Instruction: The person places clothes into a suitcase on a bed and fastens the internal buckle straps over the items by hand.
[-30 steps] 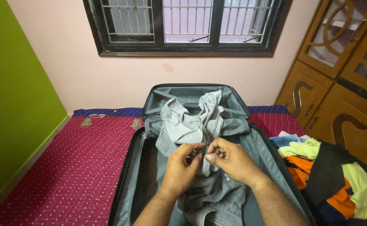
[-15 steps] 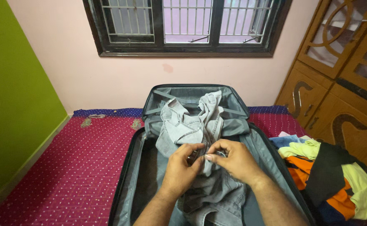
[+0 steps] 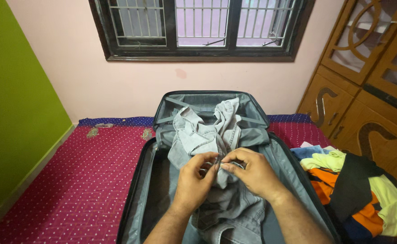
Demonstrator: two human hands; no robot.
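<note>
Soft, even indoor light, moderately bright. Daylight enters through the barred window, panes slightly blown out with a pinkish cast. Shadows weak and diffuse; suitcase interior darker along its left wall. No hard glare. Frame mostly sharp, slight softness on the hands. Wide-angle distortion bends the green wall and wooden cupboard outward at the edges.

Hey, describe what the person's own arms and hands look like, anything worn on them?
Both forearms are bare, with no sleeves in view. The left hand and right hand wear no gloves, and no watch or bracelet shows at either wrist. Any ring is too unclear to tell.
</note>
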